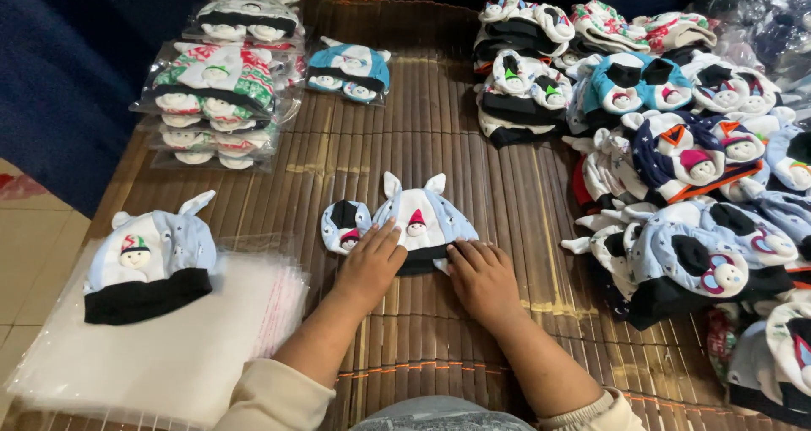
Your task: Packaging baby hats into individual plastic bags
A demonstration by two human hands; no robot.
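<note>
Both hands' flat, spread fingers [382,238] press the baby hat [421,220], ears pointing away

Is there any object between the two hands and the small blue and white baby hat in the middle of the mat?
Nothing visible does. The left hand and the right hand both rest their fingertips on the baby hat. A small mitten lies just beside it on the bamboo mat, not in the way.

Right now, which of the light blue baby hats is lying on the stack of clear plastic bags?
The hat with the black band at the left, alone on the clear bags. The other loose hat lies on the bamboo mat under both hands, left and right.
</note>
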